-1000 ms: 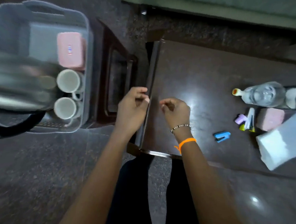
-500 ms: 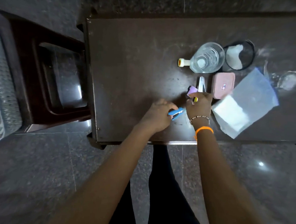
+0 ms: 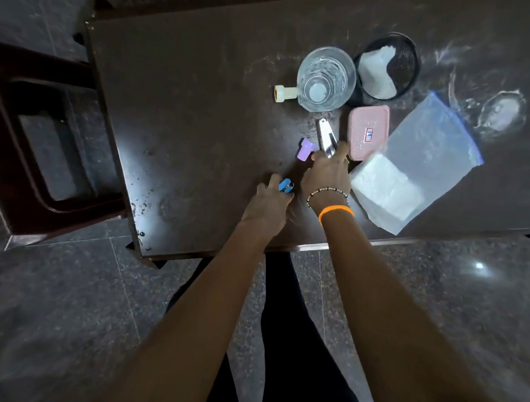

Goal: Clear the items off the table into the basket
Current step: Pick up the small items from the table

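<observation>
On the dark table [image 3: 185, 116], my left hand [image 3: 268, 205] is closed on a small blue clip [image 3: 285, 185] near the front edge. My right hand [image 3: 327, 172] grips a silvery metal tool [image 3: 324, 136] that points away from me. A purple cap-like piece [image 3: 305, 148] lies just left of that hand, touching or nearly touching the fingers. Behind stand a clear glass [image 3: 325, 78], a small yellowish cap [image 3: 285, 93], a pink box [image 3: 367, 131], a black mesh cup with white paper [image 3: 387, 66] and a zip bag of white tissue [image 3: 416, 167]. The basket is out of view.
A dark red plastic stool [image 3: 36, 141] stands left of the table. Another clear glass [image 3: 496, 110] sits at the far right of the table. Polished stone floor [image 3: 61, 312] lies below, with my dark-clothed legs at the table's front edge.
Both hands moved from the table's left edge to the small items. The left closed on the blue clip, the right took hold of the metal tool. The view swung right, the basket leaving the frame.
</observation>
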The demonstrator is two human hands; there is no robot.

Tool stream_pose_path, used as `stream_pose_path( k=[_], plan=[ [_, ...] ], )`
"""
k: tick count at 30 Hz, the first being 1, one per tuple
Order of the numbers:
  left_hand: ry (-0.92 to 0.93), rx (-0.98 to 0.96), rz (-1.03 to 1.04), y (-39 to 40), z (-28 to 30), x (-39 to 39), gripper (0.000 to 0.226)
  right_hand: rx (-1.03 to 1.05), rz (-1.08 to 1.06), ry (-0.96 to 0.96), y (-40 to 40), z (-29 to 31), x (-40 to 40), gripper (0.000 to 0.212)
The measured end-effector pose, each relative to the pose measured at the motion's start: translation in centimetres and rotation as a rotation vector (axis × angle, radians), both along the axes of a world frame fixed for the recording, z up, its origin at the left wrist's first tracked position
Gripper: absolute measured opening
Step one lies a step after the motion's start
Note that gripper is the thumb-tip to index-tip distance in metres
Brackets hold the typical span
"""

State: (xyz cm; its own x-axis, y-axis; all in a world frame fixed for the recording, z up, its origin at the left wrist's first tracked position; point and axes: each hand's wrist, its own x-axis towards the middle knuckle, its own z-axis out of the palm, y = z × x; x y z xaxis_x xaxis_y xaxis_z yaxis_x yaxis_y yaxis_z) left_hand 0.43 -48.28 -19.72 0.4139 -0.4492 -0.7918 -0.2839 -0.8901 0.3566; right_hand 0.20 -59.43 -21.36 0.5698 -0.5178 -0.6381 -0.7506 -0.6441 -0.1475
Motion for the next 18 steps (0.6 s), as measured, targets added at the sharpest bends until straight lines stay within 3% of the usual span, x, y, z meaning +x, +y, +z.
stream_pose_path(
  k=[3,10,14,18],
  plan=[
    [0.023,-0.051,0.116,0.8,-0.2,0.2,0.045,-0.099,0.081,0.012,0.1,-0.4,0.0,0.033],
    [-0.017,-0.132,0.414,3.4,-0.1,0.3,0.012,-0.222,0.171,0.011,1.4,-1.2,-1.0,0.033],
    [-0.039,-0.214,0.450,5.8,0.7,0.7,0.015,-0.172,0.051,-0.003,2.2,0.2,-1.1,0.033],
    [-0.079,-0.311,0.613,9.4,2.7,1.7,0.020,-0.144,-0.131,-0.104,5.0,3.6,-0.7,0.030]
  ],
)
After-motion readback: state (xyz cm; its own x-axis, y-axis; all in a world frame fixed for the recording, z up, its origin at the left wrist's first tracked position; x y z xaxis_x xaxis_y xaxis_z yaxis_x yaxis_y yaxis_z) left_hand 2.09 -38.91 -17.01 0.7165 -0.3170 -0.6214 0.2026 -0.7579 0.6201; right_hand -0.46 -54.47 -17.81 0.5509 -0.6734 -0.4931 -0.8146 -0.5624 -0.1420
